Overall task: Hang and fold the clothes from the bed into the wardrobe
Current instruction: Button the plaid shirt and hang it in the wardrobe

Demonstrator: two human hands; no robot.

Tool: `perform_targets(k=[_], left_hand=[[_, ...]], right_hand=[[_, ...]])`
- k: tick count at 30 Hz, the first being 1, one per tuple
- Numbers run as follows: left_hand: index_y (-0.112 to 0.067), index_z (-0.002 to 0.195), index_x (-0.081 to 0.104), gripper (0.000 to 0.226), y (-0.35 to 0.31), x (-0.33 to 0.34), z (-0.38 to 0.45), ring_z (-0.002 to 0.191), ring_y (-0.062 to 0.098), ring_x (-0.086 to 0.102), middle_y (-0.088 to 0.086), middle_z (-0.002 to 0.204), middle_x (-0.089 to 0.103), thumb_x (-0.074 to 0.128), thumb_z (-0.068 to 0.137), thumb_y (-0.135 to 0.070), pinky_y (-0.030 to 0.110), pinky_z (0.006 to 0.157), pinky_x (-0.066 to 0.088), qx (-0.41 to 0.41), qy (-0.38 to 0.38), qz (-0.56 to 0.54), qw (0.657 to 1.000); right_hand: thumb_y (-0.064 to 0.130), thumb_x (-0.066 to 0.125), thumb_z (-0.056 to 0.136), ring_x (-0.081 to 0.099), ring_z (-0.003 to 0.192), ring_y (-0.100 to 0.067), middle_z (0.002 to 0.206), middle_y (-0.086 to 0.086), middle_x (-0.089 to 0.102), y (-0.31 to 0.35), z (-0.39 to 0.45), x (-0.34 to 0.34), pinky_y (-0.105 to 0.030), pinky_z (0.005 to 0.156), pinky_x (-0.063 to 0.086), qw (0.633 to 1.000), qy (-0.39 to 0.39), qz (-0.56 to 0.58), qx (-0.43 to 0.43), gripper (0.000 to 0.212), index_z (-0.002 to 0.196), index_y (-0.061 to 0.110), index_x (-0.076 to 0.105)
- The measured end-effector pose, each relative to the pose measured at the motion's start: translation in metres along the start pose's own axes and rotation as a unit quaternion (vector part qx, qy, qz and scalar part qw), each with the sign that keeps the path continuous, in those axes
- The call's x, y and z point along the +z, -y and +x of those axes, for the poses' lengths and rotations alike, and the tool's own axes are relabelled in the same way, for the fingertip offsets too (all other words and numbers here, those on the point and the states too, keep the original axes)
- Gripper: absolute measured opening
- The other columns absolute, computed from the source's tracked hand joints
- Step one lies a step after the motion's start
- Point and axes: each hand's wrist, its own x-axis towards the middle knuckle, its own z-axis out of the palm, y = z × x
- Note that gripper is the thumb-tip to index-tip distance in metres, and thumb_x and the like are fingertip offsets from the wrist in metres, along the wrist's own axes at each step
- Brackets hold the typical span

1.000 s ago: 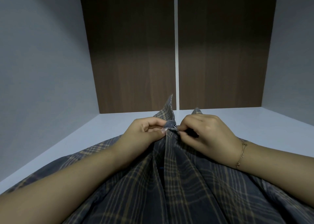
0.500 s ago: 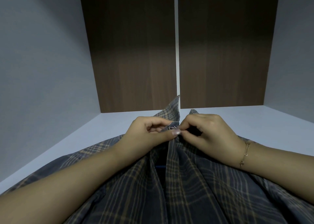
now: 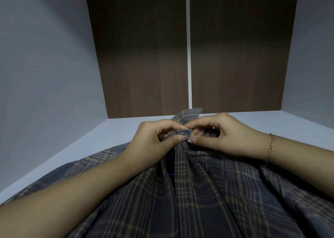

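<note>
From my seat at the feed, the shirt (image 3: pixel 207 192) reads as dark navy-grey crossed with a plaid of thin tan and pale lines. A sliver of bright blue (image 3: pixel 170 174) shows in the gap of its front (what it belongs to I cannot tell). The far back panels (image 3: pixel 144 57) are dark brown woodgrain, split by a thin white strip (image 3: pixel 188 57). Left wall (image 3: pixel 45 66) and shelf floor (image 3: pixel 117 129) look pale grey-blue. On the right wrist sits a gold-toned bracelet (image 3: pixel 271 144), and the thumbnails I see carry a pale pinkish tint.
</note>
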Motion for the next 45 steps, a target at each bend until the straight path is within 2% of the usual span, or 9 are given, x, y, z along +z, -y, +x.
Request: perform_targets(k=[9, 14, 24, 26, 28, 31, 33, 39, 45], left_hand=[[-0.024, 0.089, 0.073, 0.02, -0.002, 0.003, -0.001, 0.082, 0.008, 0.07, -0.009, 0.087, 0.075, 0.077, 0.08, -0.006, 0.032, 0.076, 0.057, 0.062, -0.063, 0.015, 0.996], [-0.02, 0.088, 0.071, 0.012, 0.0, 0.0, -0.002, 0.075, 0.009, 0.067, -0.01, 0.08, 0.071, 0.078, 0.081, -0.012, 0.023, 0.068, 0.054, 0.084, -0.074, 0.07, 0.991], [-0.009, 0.103, 0.075, 0.016, 0.005, -0.013, 0.0, 0.092, 0.011, 0.065, -0.001, 0.1, 0.069, 0.066, 0.092, -0.017, 0.027, 0.079, 0.053, 0.251, 0.025, 0.193, 0.948], [-0.008, 0.096, 0.078, 0.023, 0.004, -0.01, -0.003, 0.093, 0.009, 0.067, 0.0, 0.099, 0.071, 0.062, 0.094, -0.024, 0.025, 0.082, 0.053, 0.206, 0.031, 0.134, 0.969], [-0.005, 0.087, 0.078, 0.026, 0.0, -0.007, -0.002, 0.088, 0.012, 0.068, 0.004, 0.091, 0.073, 0.064, 0.091, -0.027, 0.024, 0.083, 0.054, 0.053, 0.006, -0.032, 0.998], [-0.003, 0.082, 0.075, 0.022, 0.0, -0.002, 0.004, 0.078, 0.016, 0.066, 0.012, 0.085, 0.073, 0.069, 0.079, -0.024, 0.019, 0.077, 0.056, -0.195, 0.011, -0.294, 0.936], [0.0, 0.087, 0.074, 0.024, 0.001, 0.001, 0.005, 0.082, 0.016, 0.066, 0.014, 0.09, 0.072, 0.072, 0.075, -0.021, 0.019, 0.08, 0.056, -0.268, 0.052, -0.358, 0.893], [0.001, 0.087, 0.07, 0.02, 0.006, 0.0, 0.008, 0.069, 0.01, 0.068, 0.009, 0.08, 0.072, 0.07, 0.069, -0.007, 0.016, 0.068, 0.055, -0.284, 0.047, -0.383, 0.877], [-0.005, 0.091, 0.065, 0.004, 0.002, 0.003, 0.009, 0.066, 0.003, 0.063, 0.001, 0.076, 0.069, 0.061, 0.091, -0.004, 0.014, 0.068, 0.051, -0.15, 0.061, -0.168, 0.972]], right_hand=[[0.031, 0.064, 0.092, 0.051, 0.065, -0.006, 0.075, 0.012, 0.058, 0.012, 0.0, -0.004, -0.025, 0.06, 0.042, 0.959, -0.047, -0.251, -0.124, 0.019, 0.088, 0.012, 0.066], [0.022, 0.066, 0.092, 0.047, 0.068, 0.003, 0.076, 0.022, 0.049, 0.004, -0.005, 0.007, -0.012, 0.064, 0.036, 0.963, -0.084, -0.214, -0.141, 0.007, 0.09, 0.016, 0.064], [0.007, 0.07, 0.086, 0.058, 0.069, -0.011, 0.076, 0.004, 0.065, -0.005, -0.006, 0.013, -0.029, 0.065, 0.048, 0.965, -0.155, -0.172, -0.123, 0.001, 0.085, 0.008, 0.069], [0.008, 0.068, 0.087, 0.058, 0.07, -0.011, 0.077, 0.003, 0.065, -0.004, -0.008, 0.009, -0.026, 0.066, 0.046, 0.957, -0.143, -0.21, -0.14, 0.002, 0.086, 0.008, 0.07], [0.008, 0.066, 0.088, 0.053, 0.069, -0.009, 0.075, 0.002, 0.063, -0.001, -0.009, 0.007, -0.019, 0.066, 0.04, 0.944, -0.124, -0.257, -0.168, 0.004, 0.086, 0.007, 0.069], [0.008, 0.064, 0.089, 0.053, 0.069, -0.016, 0.075, -0.002, 0.063, 0.002, -0.007, 0.006, -0.017, 0.068, 0.034, 0.924, -0.113, -0.303, -0.202, 0.007, 0.088, 0.004, 0.07], [0.008, 0.063, 0.089, 0.056, 0.068, -0.023, 0.076, -0.005, 0.064, 0.002, -0.006, 0.008, -0.022, 0.066, 0.037, 0.908, -0.105, -0.337, -0.224, 0.01, 0.09, 0.002, 0.071], [0.01, 0.064, 0.087, 0.063, 0.067, -0.025, 0.076, -0.006, 0.069, 0.002, -0.005, 0.012, -0.027, 0.065, 0.045, 0.912, -0.124, -0.325, -0.215, 0.015, 0.094, 0.001, 0.074], [0.007, 0.07, 0.086, 0.067, 0.077, -0.007, 0.085, 0.003, 0.074, -0.004, 0.002, 0.016, -0.02, 0.072, 0.049, 0.973, -0.14, -0.164, -0.085, 0.012, 0.095, 0.012, 0.077]])
